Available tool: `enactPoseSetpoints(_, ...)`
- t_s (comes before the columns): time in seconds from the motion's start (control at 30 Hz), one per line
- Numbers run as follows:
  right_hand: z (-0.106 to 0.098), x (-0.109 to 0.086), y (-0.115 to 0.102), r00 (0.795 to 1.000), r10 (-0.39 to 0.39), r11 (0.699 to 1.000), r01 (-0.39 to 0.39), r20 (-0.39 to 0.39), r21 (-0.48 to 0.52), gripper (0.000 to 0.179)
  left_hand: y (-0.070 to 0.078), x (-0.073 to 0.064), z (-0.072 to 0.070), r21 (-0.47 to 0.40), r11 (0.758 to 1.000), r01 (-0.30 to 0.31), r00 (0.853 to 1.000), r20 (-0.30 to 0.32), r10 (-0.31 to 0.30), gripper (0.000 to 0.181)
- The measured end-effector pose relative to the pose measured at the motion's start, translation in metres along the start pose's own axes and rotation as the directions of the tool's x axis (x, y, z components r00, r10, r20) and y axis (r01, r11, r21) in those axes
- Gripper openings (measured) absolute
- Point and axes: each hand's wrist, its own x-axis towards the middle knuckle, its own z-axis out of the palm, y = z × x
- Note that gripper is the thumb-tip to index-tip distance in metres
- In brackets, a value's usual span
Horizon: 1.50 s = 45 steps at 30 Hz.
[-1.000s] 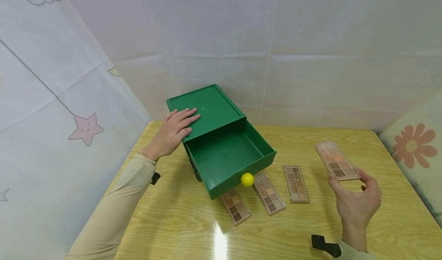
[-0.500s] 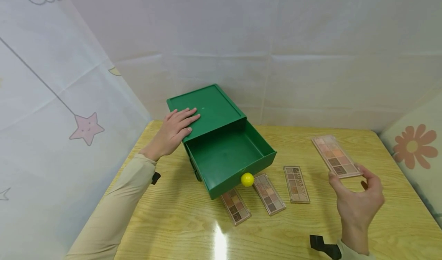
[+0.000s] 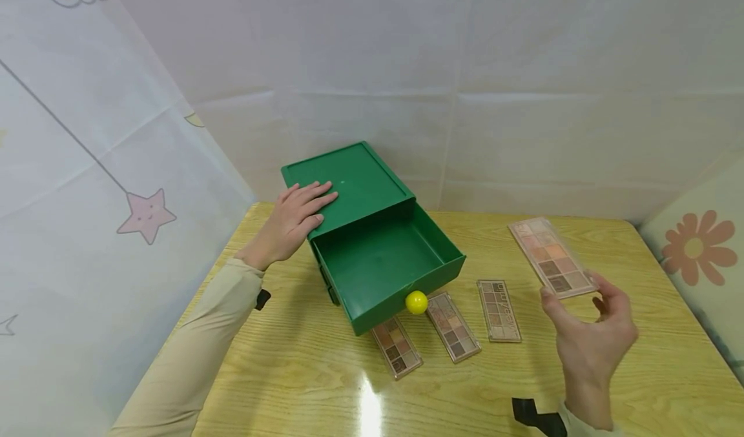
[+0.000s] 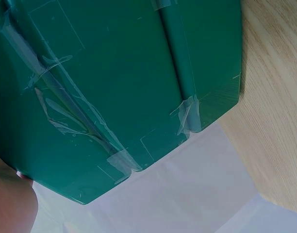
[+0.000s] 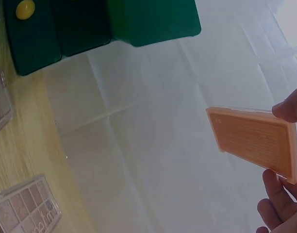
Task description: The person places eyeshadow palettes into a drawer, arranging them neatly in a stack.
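My right hand [image 3: 593,346] pinches one end of an eyeshadow palette [image 3: 551,256] between thumb and fingers, held up over the table's right side. The right wrist view shows the orange back of that palette [image 5: 255,141]. Flat on top of a green drawer box [image 3: 360,185] rests my left hand [image 3: 287,224], fingers spread. The box's drawer [image 3: 383,256] is pulled out and bare inside, with a yellow round knob [image 3: 416,302] on its front. In the left wrist view the green box's side [image 4: 124,82] carries strips of clear tape.
Three more palettes lie on the wooden table [image 3: 279,372]: one palette [image 3: 398,346] partly under the drawer front, another palette [image 3: 454,327] by the knob, a third palette [image 3: 499,310] farther right. A pale cloth backdrop [image 3: 523,101] stands behind the table.
My right hand has carried its palette a little to the left and raised its far end. The left hand and the green box stay in place.
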Motion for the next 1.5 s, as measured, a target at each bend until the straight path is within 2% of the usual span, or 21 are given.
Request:
enactPoseSetpoints(0.47, 0.012, -0.013, -0.018, 0.99, -0.123, 0.981, 0.11, 0.072, 0.161, 0.055, 0.0, -0.001, 0.0, 0.01, 1.0, 0.002, 1.0, -0.011, -0.002, 0.044)
enactPoseSetpoints(0.73, 0.02, -0.02, -0.024, 0.983, -0.131, 0.967, 0.098, 0.126, 0.236, 0.058, 0.001, -0.001, 0.0, 0.005, 1.0, 0.008, 1.0, -0.005, -0.008, 0.044)
enactPoseSetpoints(1.1, 0.034, -0.031, -0.023, 0.947, -0.251, 0.927, 0.176, 0.199, 0.331, 0.057, 0.002, -0.002, 0.0, -0.004, 1.0, 0.013, 1.0, -0.008, -0.013, 0.044)
enactPoseSetpoints(1.27, 0.04, -0.036, -0.023, 0.935, -0.28, 0.92, 0.195, 0.22, 0.34, 0.057, 0.002, -0.002, -0.001, -0.008, 1.0, 0.012, 1.0, -0.008, -0.012, 0.044)
enactPoseSetpoints(1.5, 0.044, -0.042, -0.025, 0.93, -0.249, 0.941, 0.166, 0.27, 0.295, 0.059, 0.002, -0.002, 0.001, -0.001, 1.0, 0.012, 1.0, -0.005, -0.012, 0.044)
